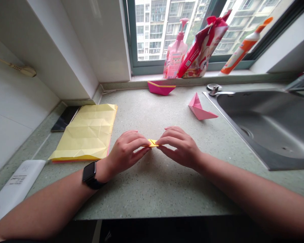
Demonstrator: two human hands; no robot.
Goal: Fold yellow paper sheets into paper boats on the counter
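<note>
A small piece of folded yellow paper (152,143) is pinched between my two hands, low over the countertop. My left hand (128,146), with a black watch (89,171) on its wrist, grips the paper's left end between thumb and fingers. The right end is held the same way by my right hand (179,145). Fingertips cover both ends, so only the middle of the paper shows. Beyond the hands lie a magenta folded paper boat (162,89) by the sill and a pink folded paper shape (200,109) near the sink.
A stack of creased yellow paper (88,128) lies at left, partly over a dark flat object (63,118). A white power bank (16,189) is at lower left. The steel sink (258,165) fills the right. A pump bottle (175,57), red bag (202,50) and orange-white bottle (240,52) line the windowsill.
</note>
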